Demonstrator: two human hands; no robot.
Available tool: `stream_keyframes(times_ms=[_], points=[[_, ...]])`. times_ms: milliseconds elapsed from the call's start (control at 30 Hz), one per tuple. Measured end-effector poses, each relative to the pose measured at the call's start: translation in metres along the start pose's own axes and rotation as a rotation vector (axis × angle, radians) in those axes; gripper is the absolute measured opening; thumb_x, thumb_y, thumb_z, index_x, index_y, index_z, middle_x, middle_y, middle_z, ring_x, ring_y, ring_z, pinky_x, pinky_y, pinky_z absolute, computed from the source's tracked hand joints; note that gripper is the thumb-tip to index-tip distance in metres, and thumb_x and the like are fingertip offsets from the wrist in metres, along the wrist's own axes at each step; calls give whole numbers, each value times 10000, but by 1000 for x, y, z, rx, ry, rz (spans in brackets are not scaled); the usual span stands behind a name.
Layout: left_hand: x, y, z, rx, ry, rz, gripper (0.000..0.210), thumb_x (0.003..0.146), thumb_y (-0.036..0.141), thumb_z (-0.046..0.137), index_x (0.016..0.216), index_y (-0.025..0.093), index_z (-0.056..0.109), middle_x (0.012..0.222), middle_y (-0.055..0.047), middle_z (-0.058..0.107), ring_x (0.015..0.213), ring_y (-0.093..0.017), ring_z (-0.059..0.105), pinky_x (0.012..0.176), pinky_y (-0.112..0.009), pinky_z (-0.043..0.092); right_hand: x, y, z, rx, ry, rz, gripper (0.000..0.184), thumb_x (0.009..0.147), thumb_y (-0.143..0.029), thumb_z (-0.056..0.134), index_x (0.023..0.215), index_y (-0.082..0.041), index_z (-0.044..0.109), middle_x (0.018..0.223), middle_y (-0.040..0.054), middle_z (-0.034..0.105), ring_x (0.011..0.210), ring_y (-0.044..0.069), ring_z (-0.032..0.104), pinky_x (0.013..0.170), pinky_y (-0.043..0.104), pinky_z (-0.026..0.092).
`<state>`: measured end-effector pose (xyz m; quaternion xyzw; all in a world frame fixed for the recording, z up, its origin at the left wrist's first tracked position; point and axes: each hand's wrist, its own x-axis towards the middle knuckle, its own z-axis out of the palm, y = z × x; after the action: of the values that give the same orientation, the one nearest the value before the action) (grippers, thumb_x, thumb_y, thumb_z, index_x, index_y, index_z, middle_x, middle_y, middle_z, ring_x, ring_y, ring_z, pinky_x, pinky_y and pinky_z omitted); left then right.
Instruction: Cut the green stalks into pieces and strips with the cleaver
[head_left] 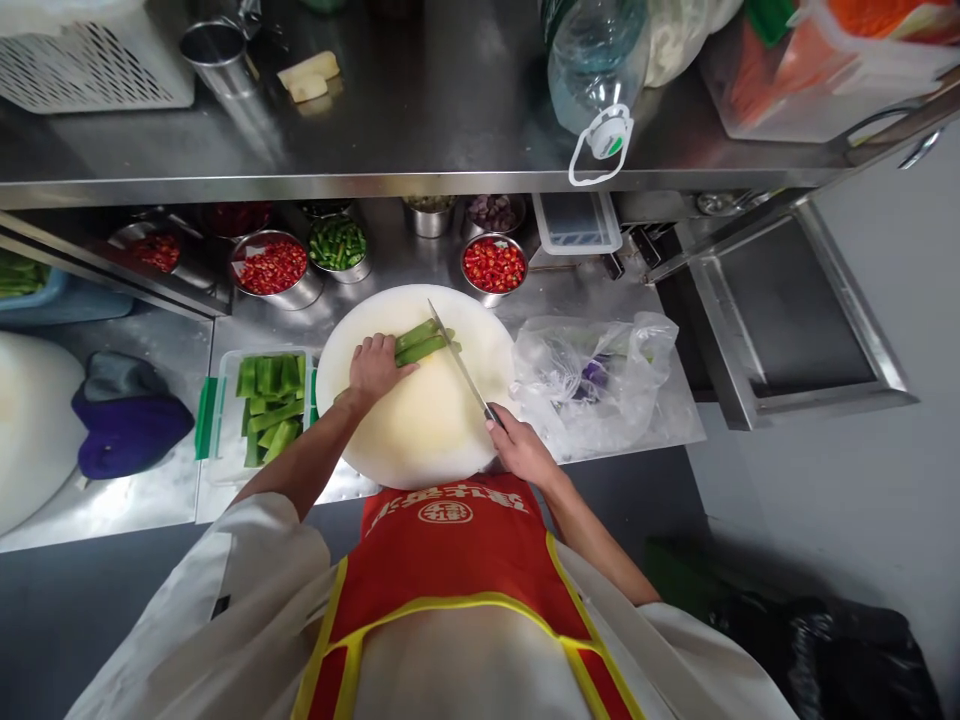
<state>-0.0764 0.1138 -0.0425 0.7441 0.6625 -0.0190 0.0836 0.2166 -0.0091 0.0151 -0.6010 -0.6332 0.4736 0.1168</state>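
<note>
On a round white cutting board [420,430] lie long green vegetable pieces [420,343], side by side. My left hand [377,368] presses down on their left end with its fingers closed around them. My right hand [520,443] grips the dark handle of a kitchen knife [466,372]. The long blade slants up and left across the right end of the pieces. Whether its edge has cut into them I cannot tell. Left of the board, a clear plastic container [221,440] with green clips holds more cut green pieces [271,400].
Behind the board stand metal cups of chopped red chillies [493,265] and green chillies [337,244]. A crumpled plastic bag [607,380] lies on the right. The steel shelf [420,120] overhangs the back, bearing a water bottle [596,70] and a white basket [97,60].
</note>
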Motion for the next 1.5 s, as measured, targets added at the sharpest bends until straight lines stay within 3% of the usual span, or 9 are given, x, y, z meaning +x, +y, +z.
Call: stream_keyframes(times_ms=[167, 367, 533, 667, 767, 900, 1067, 1333, 1500], points=[[6, -8, 1, -38, -29, 114, 643, 929, 618, 506, 1370, 149, 516, 1303, -191, 580, 1188, -377, 524, 985, -483, 438, -5, 6, -8, 31, -32, -9, 511, 1041, -513, 363, 1427, -210, 508, 833, 48, 712, 758, 236, 680, 745, 342, 506], [8, -8, 2, -62, -10, 113, 619, 914, 582, 554, 1365, 159, 533, 1282, -187, 599, 1186, -377, 530, 987, -486, 449, -6, 10, -6, 84, -32, 7, 497, 1038, -514, 374, 1422, -227, 507, 811, 37, 690, 722, 224, 674, 678, 322, 508], [12, -28, -5, -240, -97, 129, 665, 863, 554, 635, 1381, 149, 537, 1316, -168, 592, 1224, -356, 546, 1051, -465, 449, -11, 3, -4, 106, -21, 8, 523, 1039, -514, 356, 1428, -190, 489, 720, 16, 644, 642, 216, 634, 649, 321, 491], [10, -54, -7, -545, -59, 86, 508, 855, 496, 629, 1239, 164, 619, 1210, -113, 638, 1063, -254, 637, 961, -377, 523, -22, -11, -2, 148, -23, -17, 536, 1045, -531, 344, 1438, -191, 476, 682, -1, 613, 609, 202, 605, 637, 310, 475], [7, -60, -9, -666, 20, 168, 354, 851, 480, 630, 1056, 194, 665, 1148, -83, 650, 1039, -223, 637, 954, -365, 533, -25, -25, 2, 160, -67, -25, 514, 1049, -529, 340, 1427, -214, 485, 667, -12, 596, 596, 195, 590, 625, 300, 462], [7, -50, -10, -613, 18, 326, 257, 837, 433, 660, 981, 222, 687, 1210, -72, 644, 1166, -236, 587, 1078, -416, 470, -20, -42, 8, 117, -110, -31, 472, 1049, -490, 343, 1399, -221, 510, 668, -11, 593, 610, 199, 589, 642, 299, 446], [10, -44, -4, -525, 8, 391, 222, 868, 387, 615, 950, 213, 728, 1180, -85, 659, 1153, -240, 585, 1073, -415, 468, -15, -49, 17, 69, -124, -56, 459, 1052, -467, 337, 1399, -221, 509, 703, 3, 614, 669, 210, 604, 669, 293, 432], [5, -49, -7, -682, 87, 312, 282, 872, 472, 609, 903, 217, 727, 1092, -79, 694, 1098, -237, 622, 1062, -398, 482, -18, -50, 26, -10, -132, -95, 480, 1064, -485, 306, 1411, -212, 493, 782, 26, 642, 700, 221, 596, 690, 306, 422], [22, -80, -17, -984, 238, -16, 327, 881, 476, 544, 922, 187, 692, 1005, -63, 704, 967, -201, 652, 970, -382, 531, -18, -53, 27, -13, -134, -77, 462, 1060, -473, 318, 1402, -222, 501, 757, 21, 643, 694, 224, 605, 692, 308, 434]])
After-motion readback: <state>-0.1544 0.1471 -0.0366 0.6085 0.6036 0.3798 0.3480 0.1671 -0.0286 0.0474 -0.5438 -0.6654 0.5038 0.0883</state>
